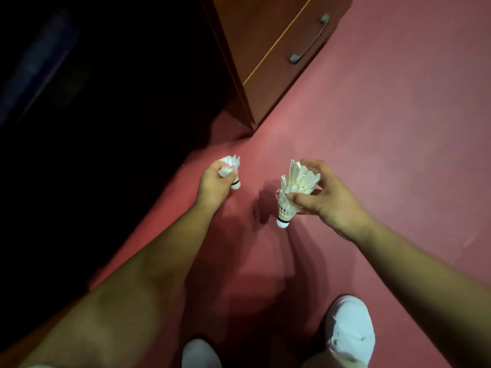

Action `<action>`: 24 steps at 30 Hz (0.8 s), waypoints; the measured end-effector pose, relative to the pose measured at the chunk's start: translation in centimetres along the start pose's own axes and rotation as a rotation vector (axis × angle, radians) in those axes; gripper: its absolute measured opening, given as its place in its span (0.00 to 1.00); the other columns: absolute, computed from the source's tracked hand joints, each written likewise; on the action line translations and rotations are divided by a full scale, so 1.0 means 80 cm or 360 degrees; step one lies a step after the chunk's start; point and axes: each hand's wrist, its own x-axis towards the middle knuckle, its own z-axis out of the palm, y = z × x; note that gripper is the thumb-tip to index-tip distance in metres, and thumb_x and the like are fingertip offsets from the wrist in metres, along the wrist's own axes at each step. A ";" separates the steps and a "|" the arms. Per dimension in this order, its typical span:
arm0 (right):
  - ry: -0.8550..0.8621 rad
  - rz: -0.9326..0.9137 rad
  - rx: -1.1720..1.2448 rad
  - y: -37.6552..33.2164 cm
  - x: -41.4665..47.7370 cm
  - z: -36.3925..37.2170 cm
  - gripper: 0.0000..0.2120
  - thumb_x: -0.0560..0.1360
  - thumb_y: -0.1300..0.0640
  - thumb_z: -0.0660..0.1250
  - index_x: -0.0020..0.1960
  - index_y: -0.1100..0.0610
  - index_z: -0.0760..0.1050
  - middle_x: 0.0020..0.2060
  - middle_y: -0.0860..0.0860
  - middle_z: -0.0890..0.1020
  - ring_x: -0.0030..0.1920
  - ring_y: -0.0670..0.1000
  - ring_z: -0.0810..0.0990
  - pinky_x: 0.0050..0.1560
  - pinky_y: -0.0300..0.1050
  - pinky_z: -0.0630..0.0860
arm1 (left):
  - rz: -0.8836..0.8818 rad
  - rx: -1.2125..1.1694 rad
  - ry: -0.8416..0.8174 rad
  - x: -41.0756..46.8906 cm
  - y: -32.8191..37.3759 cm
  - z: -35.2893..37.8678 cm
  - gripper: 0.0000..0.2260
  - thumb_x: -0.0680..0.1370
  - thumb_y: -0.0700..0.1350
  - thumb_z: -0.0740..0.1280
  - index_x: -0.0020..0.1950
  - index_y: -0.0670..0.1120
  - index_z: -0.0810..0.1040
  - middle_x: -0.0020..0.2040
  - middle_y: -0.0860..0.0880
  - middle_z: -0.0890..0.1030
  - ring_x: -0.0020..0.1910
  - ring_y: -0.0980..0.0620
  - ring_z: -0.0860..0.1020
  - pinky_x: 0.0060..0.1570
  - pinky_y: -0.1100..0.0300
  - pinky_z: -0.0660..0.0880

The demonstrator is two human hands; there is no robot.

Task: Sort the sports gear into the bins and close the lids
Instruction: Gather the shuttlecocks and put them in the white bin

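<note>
My left hand [214, 185] grips a white feather shuttlecock [230, 168] above the red floor, its cork tip pointing down to the right. My right hand [325, 196] holds a stack of white shuttlecocks [295, 189], thumb and fingers curled round the feathers, with the lowest cork tip hanging down. The two hands are a short way apart, at mid-frame. No bin or lid is in view.
A brown wooden cabinet [268, 62] with a metal drawer handle [309, 38] stands ahead at the top. The left side is a dark, unlit area. Red floor [385, 128] spreads to the right. My white shoes [350, 330] are at the bottom.
</note>
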 end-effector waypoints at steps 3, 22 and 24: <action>-0.0019 -0.0054 -0.0179 -0.070 -0.062 0.000 0.29 0.72 0.69 0.72 0.66 0.50 0.68 0.48 0.50 0.78 0.46 0.49 0.80 0.48 0.50 0.83 | 0.0082 -0.0378 -0.0079 -0.075 0.070 -0.039 0.10 0.72 0.48 0.73 0.50 0.57 0.76 0.44 0.50 0.81 0.41 0.53 0.79 0.50 0.49 0.78; -0.0045 -0.0565 -0.0445 -0.740 -0.510 0.069 0.29 0.69 0.63 0.75 0.65 0.47 0.68 0.52 0.53 0.78 0.50 0.49 0.78 0.54 0.62 0.80 | 0.0325 -0.0676 -0.0141 -0.488 0.623 -0.487 0.20 0.74 0.36 0.72 0.60 0.49 0.69 0.52 0.49 0.79 0.43 0.66 0.79 0.44 0.72 0.73; -0.0124 -0.0718 -0.0524 -0.785 -0.515 0.102 0.30 0.70 0.62 0.76 0.67 0.50 0.68 0.51 0.48 0.78 0.49 0.43 0.78 0.56 0.53 0.80 | 0.0365 -0.0697 0.0009 -0.494 0.640 -0.539 0.21 0.73 0.34 0.72 0.60 0.47 0.68 0.51 0.48 0.79 0.40 0.67 0.78 0.42 0.73 0.73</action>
